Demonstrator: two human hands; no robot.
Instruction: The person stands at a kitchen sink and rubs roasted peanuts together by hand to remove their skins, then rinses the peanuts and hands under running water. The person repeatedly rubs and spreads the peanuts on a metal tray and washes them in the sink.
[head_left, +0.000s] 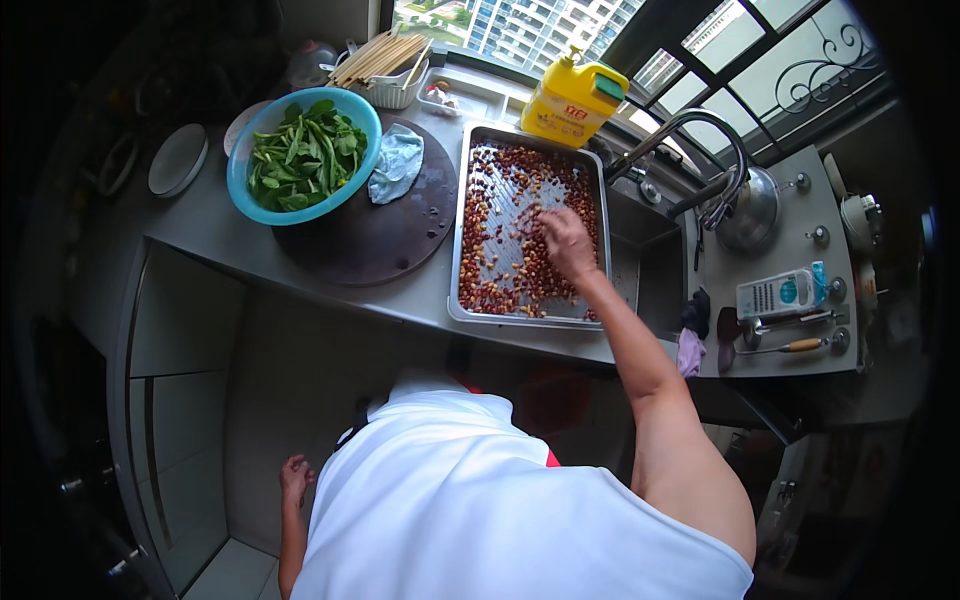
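Observation:
My right hand is over a metal baking tray, its fingertips among red-brown peanuts spread across the bottom. Some of the peanuts are pale. Whether the fingers pinch any of them cannot be made out. The tray lies on the counter and reaches over part of the sink. Down beside my body on the left hangs my left hand, away from the counter, its fingers loosely curled with nothing visible in them.
A blue bowl of leafy greens and a light blue cloth sit on a round dark board. Behind the tray stands a yellow detergent jug. A tall faucet arches over the sink; utensils are at the right.

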